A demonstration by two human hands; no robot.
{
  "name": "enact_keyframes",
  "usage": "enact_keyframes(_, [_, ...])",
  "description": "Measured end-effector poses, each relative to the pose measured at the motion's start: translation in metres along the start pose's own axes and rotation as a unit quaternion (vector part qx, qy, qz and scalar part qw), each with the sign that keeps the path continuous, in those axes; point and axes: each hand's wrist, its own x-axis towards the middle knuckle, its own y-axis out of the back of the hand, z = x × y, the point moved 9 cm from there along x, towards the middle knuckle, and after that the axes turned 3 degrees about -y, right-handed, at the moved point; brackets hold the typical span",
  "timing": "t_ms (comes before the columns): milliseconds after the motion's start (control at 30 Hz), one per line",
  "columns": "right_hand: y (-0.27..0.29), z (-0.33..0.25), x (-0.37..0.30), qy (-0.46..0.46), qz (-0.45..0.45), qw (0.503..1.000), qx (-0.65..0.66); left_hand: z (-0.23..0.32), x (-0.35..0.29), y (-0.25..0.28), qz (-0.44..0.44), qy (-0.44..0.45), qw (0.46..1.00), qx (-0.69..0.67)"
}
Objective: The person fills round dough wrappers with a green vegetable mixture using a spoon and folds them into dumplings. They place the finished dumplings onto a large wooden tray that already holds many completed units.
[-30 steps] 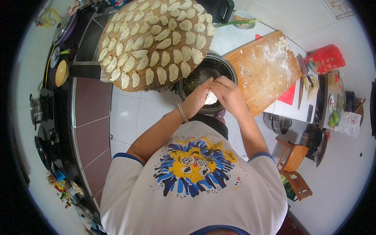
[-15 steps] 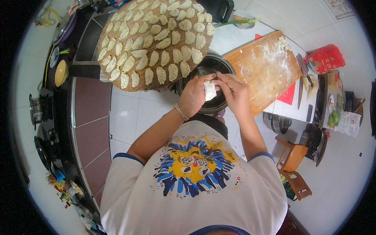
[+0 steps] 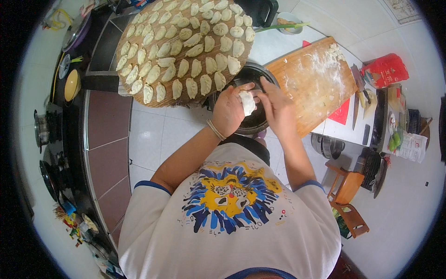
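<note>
A white dumpling (image 3: pixel 247 103) rests in my left hand (image 3: pixel 230 109), whose fingers curl around it. My right hand (image 3: pixel 278 106) is just beside it on the right; its fingers are apart and its thumb is close to the dumpling's edge. Whether that thumb touches the dough I cannot tell. Both hands are over a dark round pot (image 3: pixel 254 125), and its contents are mostly hidden. At the upper left, a large round wooden board (image 3: pixel 188 103) carries many pleated dumplings (image 3: pixel 192 88) in rows.
To the right, a floury wooden cutting board (image 3: pixel 309 86) holds small dough pieces (image 3: pixel 335 52) at its far corner. Beyond it lie knives (image 3: pixel 356 110) and a red bag (image 3: pixel 385 70). A bowl (image 3: pixel 289 23) with a green onion stands behind. A wooden chair (image 3: pixel 346 186) is at lower right.
My right index finger has lifted and come away from my left fingertips, and the right hand has opened slightly. The dumpling in my left hand has tilted and shifted a little.
</note>
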Motion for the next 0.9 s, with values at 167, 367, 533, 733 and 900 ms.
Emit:
enact_keyframes(167, [0.002,-0.001,-0.010,0.023,-0.066,0.997,0.045,0.010,-0.002,-0.006,0.008,0.018,0.953,-0.301])
enact_keyframes(367, [-0.006,-0.013,-0.025,0.091,-0.068,0.992,0.062,0.008,-0.001,-0.008,0.007,0.026,0.938,-0.346])
enact_keyframes(533, [-0.006,-0.017,-0.028,0.124,-0.060,0.989,0.044,0.003,-0.003,-0.012,0.020,0.038,0.922,-0.385])
enact_keyframes(733, [-0.008,-0.017,-0.030,0.129,-0.043,0.990,0.043,0.000,-0.002,-0.010,0.020,0.035,0.926,-0.376])
enact_keyframes(900, [-0.016,0.006,-0.039,0.007,-0.018,0.997,0.073,0.000,-0.004,-0.014,0.035,0.022,0.946,-0.322])
